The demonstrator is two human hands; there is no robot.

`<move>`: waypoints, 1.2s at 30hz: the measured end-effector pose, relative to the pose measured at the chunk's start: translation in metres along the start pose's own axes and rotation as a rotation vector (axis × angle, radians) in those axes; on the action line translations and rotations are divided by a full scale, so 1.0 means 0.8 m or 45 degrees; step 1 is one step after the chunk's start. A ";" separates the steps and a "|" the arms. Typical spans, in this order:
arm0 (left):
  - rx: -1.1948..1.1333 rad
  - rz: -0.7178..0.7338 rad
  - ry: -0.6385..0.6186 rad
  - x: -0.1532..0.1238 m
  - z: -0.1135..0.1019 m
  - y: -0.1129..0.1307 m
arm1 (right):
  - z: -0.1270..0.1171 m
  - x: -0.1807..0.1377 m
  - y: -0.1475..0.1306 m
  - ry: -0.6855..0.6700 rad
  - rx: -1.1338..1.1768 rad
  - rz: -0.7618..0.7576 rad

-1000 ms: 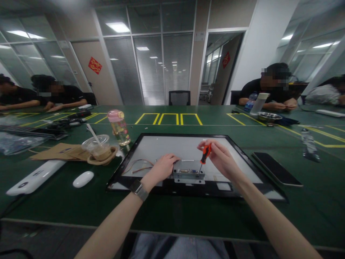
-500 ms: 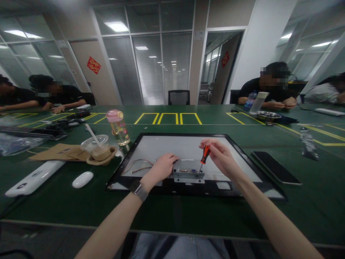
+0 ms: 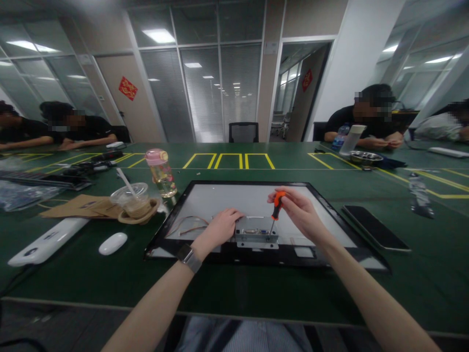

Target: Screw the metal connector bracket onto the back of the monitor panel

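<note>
Holding an orange screwdriver (image 3: 279, 201) in your right hand (image 3: 297, 210), grip closed, at the bracket (image 3: 252, 239), six o'clock on the panel (image 3: 234, 195), you should press straight; your left hand (image 3: 222, 228)'s grip is unclear.

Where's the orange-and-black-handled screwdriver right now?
Head view, right of centre: the screwdriver is in the right hand, tip down by the silver metal bracket.

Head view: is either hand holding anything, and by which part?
The right hand holds a screwdriver by its orange-and-black handle. The left hand is by the metal bracket; its grip is unclear.
</note>
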State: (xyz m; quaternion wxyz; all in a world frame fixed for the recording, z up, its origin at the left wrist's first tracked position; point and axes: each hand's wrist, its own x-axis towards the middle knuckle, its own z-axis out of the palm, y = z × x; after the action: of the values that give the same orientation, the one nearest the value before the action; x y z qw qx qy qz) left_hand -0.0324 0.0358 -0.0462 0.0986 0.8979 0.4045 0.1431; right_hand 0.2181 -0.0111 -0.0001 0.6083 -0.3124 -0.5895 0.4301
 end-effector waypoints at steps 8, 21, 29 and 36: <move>-0.013 0.017 0.011 0.000 0.002 -0.002 | -0.002 0.000 0.007 0.198 -0.272 -0.144; 0.019 0.020 0.012 -0.001 0.001 0.001 | -0.001 -0.001 0.011 0.282 -0.469 -0.300; 0.013 0.008 0.001 -0.001 -0.003 0.004 | 0.006 -0.006 0.008 0.274 -0.468 -0.266; -0.004 0.010 -0.003 -0.001 -0.003 0.004 | 0.003 -0.005 0.004 0.331 -0.537 -0.319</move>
State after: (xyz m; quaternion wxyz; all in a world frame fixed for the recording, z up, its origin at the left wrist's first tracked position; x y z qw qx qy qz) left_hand -0.0317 0.0334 -0.0432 0.0999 0.8994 0.4007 0.1430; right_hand 0.2158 -0.0133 -0.0044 0.6486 -0.4095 -0.6171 0.1755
